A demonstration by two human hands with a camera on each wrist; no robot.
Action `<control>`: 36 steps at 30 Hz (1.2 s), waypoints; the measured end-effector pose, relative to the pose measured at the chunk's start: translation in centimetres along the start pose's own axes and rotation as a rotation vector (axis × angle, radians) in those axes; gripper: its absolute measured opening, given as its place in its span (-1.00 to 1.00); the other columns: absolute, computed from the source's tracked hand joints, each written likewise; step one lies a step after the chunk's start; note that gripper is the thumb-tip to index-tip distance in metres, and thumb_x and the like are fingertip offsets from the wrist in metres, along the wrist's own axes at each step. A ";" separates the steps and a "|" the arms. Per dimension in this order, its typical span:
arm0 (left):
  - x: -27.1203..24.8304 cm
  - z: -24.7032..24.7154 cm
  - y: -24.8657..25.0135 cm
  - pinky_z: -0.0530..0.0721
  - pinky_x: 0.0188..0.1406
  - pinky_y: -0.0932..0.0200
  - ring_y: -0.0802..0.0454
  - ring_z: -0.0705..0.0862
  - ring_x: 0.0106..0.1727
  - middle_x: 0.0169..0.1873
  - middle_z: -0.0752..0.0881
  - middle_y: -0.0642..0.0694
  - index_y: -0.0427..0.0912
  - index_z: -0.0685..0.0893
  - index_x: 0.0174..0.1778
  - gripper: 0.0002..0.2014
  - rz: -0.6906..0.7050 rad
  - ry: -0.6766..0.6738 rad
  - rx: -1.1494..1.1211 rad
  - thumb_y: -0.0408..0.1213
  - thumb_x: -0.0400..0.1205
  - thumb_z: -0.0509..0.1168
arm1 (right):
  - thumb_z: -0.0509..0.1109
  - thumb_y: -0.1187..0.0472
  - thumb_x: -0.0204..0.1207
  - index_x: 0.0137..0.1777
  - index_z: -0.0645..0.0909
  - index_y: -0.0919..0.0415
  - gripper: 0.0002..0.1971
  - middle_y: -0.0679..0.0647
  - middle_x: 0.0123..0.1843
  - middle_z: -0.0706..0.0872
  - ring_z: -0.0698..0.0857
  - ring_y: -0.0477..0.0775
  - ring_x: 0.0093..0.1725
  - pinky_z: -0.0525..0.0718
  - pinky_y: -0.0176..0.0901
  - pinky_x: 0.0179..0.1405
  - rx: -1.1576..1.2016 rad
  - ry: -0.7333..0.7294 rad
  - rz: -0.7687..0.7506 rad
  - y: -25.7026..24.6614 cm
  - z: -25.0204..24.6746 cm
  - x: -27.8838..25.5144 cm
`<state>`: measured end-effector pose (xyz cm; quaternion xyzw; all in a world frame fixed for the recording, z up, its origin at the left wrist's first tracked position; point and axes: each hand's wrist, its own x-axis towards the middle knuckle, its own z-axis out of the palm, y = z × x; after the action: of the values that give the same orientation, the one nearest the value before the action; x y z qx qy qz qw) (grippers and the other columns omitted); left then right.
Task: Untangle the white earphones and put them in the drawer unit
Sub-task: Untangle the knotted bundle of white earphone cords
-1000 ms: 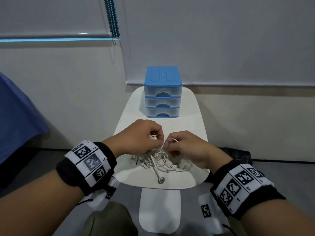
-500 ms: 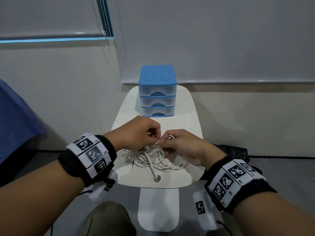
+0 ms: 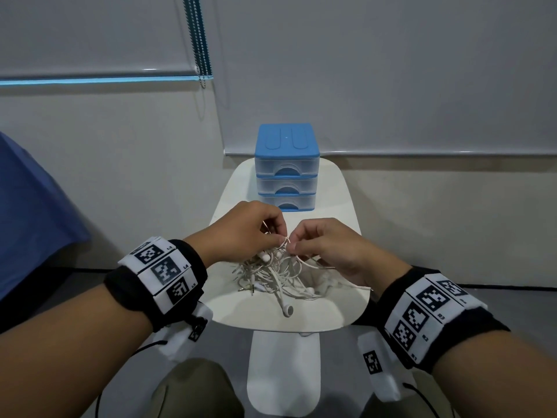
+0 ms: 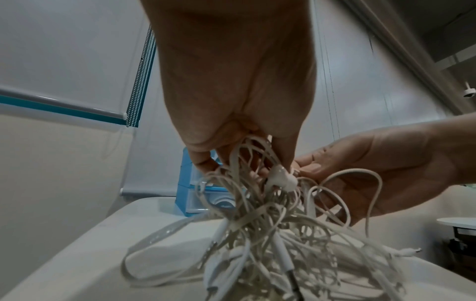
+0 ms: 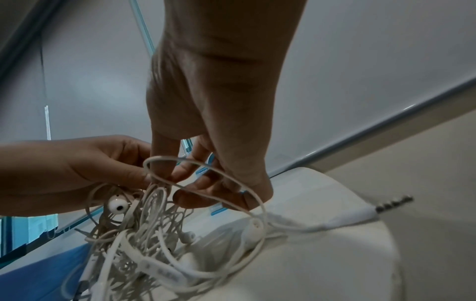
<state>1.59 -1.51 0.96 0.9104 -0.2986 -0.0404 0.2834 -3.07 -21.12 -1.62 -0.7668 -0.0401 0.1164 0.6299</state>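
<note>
A tangled clump of white earphones (image 3: 278, 277) lies on the near half of a small white table (image 3: 337, 206); one earbud (image 3: 287, 310) trails toward the front edge. My left hand (image 3: 256, 233) pinches several cords at the top of the clump (image 4: 257, 203) and lifts them. My right hand (image 3: 319, 241) pinches a cord loop (image 5: 206, 177) right beside it, fingertips of both hands almost touching. A jack plug (image 5: 391, 202) sticks out to the right. The drawer unit (image 3: 286, 167), blue-topped with three clear drawers, stands at the table's far end, all drawers pushed in.
The table is narrow with rounded edges and a white pedestal foot (image 3: 283, 372) below. A blue cloth (image 3: 33, 212) hangs at the left. Bead cords of a window blind (image 3: 200, 40) hang against the wall behind. My knee (image 3: 196, 387) is under the table's front.
Both hands have stayed at the top of the clump, working the cords between their fingertips. The clump and drawer unit have hardly shifted on the table.
</note>
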 end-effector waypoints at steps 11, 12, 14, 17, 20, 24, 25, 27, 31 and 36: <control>-1.1 0.6 0.3 0.72 0.05 -0.07 -0.06 0.75 -0.08 -0.17 0.80 0.01 0.02 0.63 -0.08 -0.89 -0.025 0.064 -0.227 -0.21 0.76 0.36 | 0.53 0.38 0.50 -0.04 0.76 0.19 -0.89 0.05 -0.17 0.83 0.73 -0.14 -0.27 0.58 -0.38 -0.28 -0.208 0.214 -0.136 -0.6 -1.0 -0.2; -1.2 0.7 0.4 0.72 0.05 -0.07 -0.05 0.75 -0.09 -0.17 0.79 0.03 0.02 0.63 -0.09 -0.89 -0.015 0.058 -0.227 -0.21 0.76 0.37 | 0.55 0.34 0.53 0.00 0.79 0.12 -0.87 0.02 -0.11 0.85 0.73 -0.18 -0.24 0.60 -0.42 -0.24 -0.213 0.220 -0.181 -0.8 -1.2 -0.1; -1.2 0.6 0.5 0.72 0.04 -0.10 -0.08 0.75 -0.09 -0.17 0.79 0.06 0.02 0.63 -0.10 -0.88 -0.005 0.063 -0.235 -0.21 0.75 0.39 | 0.57 0.32 0.54 0.01 0.82 0.15 -0.90 0.06 -0.07 0.87 0.74 -0.17 -0.22 0.65 -0.39 -0.13 -0.236 0.155 -0.238 -1.0 -1.1 -0.1; -1.1 0.6 0.7 0.73 -0.01 -0.17 -0.20 0.74 -0.09 -0.17 0.77 0.08 0.01 0.64 -0.11 -0.88 -0.019 0.074 -0.256 -0.22 0.74 0.40 | 0.60 0.30 0.51 -0.14 0.80 0.18 -0.96 0.09 -0.23 0.85 0.76 -0.03 -0.26 0.71 -0.14 -0.07 -0.265 0.161 -0.282 -0.6 -0.5 -0.1; -1.0 0.7 0.8 0.61 -0.24 -0.04 -0.12 0.67 -0.22 -0.23 0.75 0.13 -0.01 0.63 -0.10 -0.88 -0.023 0.067 -0.281 -0.22 0.75 0.37 | 0.62 0.19 0.45 -0.22 0.74 0.12 -0.89 0.08 -0.26 0.82 0.76 0.12 -0.28 0.75 0.13 -0.06 -0.260 0.210 -0.311 0.3 0.1 0.2; -0.8 1.5 0.8 0.54 -0.24 0.09 0.03 0.60 -0.25 -0.18 0.75 0.09 0.01 0.63 -0.08 -0.89 -0.068 0.066 -0.307 -0.20 0.77 0.34 | 0.64 0.25 0.46 -0.26 0.68 0.17 -0.82 0.08 -0.27 0.80 0.74 0.07 -0.31 0.75 0.16 -0.10 -0.253 0.238 -0.308 0.8 0.0 0.1; -0.7 1.7 0.8 0.55 -0.21 0.07 0.04 0.61 -0.24 -0.15 0.76 0.06 0.02 0.64 -0.08 -0.89 -0.088 0.068 -0.314 -0.19 0.77 0.33 | 0.65 0.27 0.46 -0.27 0.67 0.20 -0.81 0.08 -0.30 0.79 0.74 0.04 -0.33 0.74 0.12 -0.13 -0.261 0.248 -0.307 0.8 -0.1 0.1; -0.5 1.9 0.6 0.58 -0.18 0.04 0.03 0.64 -0.20 -0.11 0.78 0.00 0.02 0.65 -0.07 -0.90 -0.128 0.081 -0.326 -0.19 0.77 0.32 | 0.65 0.28 0.45 -0.31 0.64 0.23 -0.77 0.03 -0.36 0.77 0.71 -0.01 -0.38 0.69 0.00 -0.23 -0.278 0.264 -0.315 0.9 -0.2 0.1; -0.1 1.6 0.1 0.61 -0.14 -0.04 0.00 0.70 -0.16 -0.10 0.82 -0.12 -0.04 0.65 -0.03 -0.91 -0.189 0.141 -0.392 -0.19 0.79 0.29 | 0.67 0.23 0.43 -0.35 0.67 0.19 -0.76 -0.04 -0.37 0.74 0.62 -0.07 -0.44 0.55 -0.28 -0.33 -0.435 0.192 -0.332 0.8 -0.7 -0.3; -0.4 1.4 0.6 0.63 -0.03 -0.05 0.05 0.73 -0.11 -0.10 0.83 -0.09 -0.01 0.57 -0.01 -0.90 -0.074 0.055 -0.446 -0.19 0.82 0.23 | 0.59 0.05 0.53 -0.31 0.72 0.13 -0.75 0.03 -0.32 0.76 0.66 0.00 -0.34 0.63 -0.14 -0.21 -0.469 0.208 -0.307 0.3 -1.2 0.0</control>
<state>0.59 -2.31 0.08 0.8362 -0.2409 -0.0911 0.4842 -2.78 -22.33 -1.66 -0.8842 -0.1168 -0.0717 0.4466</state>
